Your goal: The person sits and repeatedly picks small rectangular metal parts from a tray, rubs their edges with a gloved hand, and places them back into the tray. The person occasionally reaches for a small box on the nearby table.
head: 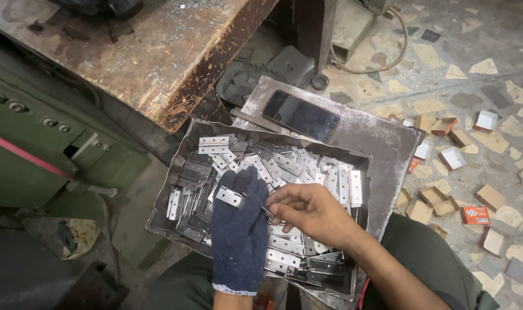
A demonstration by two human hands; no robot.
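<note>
Over the metal tray [175, 172] on the lap: gloved left hand [239, 229] pinches a small hinge plate [229, 196], bare right hand [310, 213] grip pinched on something hidden. Plate looks light, stiff, sharp-edged; hold by long edges.

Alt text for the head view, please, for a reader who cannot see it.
A gloved left hand holds a small metal hinge while the bare right hand pinches at its end, above a metal tray heaped with similar hinges. A dark phone lies on a metal sheet behind; small cardboard boxes litter the floor.
</note>
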